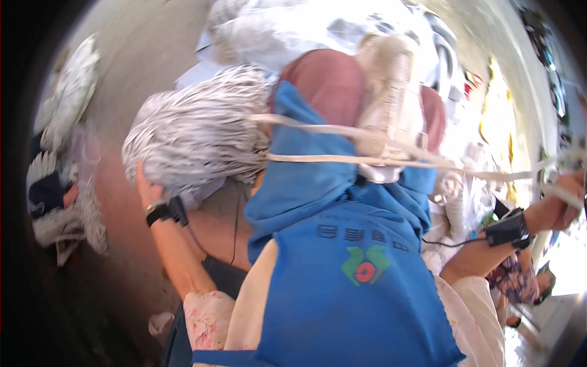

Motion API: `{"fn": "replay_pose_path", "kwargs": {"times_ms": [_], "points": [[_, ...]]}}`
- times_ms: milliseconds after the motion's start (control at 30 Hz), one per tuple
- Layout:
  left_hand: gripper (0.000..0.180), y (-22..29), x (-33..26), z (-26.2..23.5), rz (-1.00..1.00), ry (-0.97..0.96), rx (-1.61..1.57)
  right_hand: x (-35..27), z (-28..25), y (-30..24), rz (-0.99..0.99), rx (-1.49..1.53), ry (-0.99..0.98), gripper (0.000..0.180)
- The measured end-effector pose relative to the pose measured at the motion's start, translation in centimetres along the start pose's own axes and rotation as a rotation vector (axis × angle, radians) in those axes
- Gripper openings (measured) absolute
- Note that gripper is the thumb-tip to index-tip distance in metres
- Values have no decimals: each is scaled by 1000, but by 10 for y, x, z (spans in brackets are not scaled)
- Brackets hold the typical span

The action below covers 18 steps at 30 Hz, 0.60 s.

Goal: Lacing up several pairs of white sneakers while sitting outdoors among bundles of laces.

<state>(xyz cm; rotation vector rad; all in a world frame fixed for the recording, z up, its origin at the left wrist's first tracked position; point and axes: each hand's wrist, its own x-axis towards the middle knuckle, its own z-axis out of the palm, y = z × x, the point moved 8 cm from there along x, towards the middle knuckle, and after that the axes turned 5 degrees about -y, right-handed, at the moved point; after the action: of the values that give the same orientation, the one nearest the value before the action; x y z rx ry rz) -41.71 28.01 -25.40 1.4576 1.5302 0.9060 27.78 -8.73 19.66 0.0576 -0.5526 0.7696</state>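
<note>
A blue apron covers the seated person's front in the lower centre of the frame, over blue cloth on the lap. A plastic-wrapped white heap lies at the top centre. The task's main thing, a thick bundle of pale cords, is left of centre, beside the knee. Between the knees stands a cream, mesh-textured piece, its exact kind unclear. Cream strands cross the lap from the bundle toward the right edge.

The right hand, blurred at the right edge, appears curled, its fingers pinching the strands. The left hand is against the bundle's lower left end; its fingers are partly hidden, so whether they grip cannot be told.

The step in hand looks like drawing the strands out across the lap. The next move would call for steadying the bundle and keeping the strands taut and untangled.
</note>
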Motion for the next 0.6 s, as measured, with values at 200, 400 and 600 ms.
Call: {"fn": "replay_pose_path", "kwargs": {"times_ms": [200, 400, 600], "points": [[48, 137, -5, 23, 18, 449, -19, -36, -44, 7, 306, -1057, 338, 12], [41, 359, -78, 185, 396, -472, -512, -58, -42, 163, 585, -1463, -208, 16], [58, 479, -196, 289, 650, -1071, -691, -81, -34, 217, 952, -1051, -475, 14]]}}
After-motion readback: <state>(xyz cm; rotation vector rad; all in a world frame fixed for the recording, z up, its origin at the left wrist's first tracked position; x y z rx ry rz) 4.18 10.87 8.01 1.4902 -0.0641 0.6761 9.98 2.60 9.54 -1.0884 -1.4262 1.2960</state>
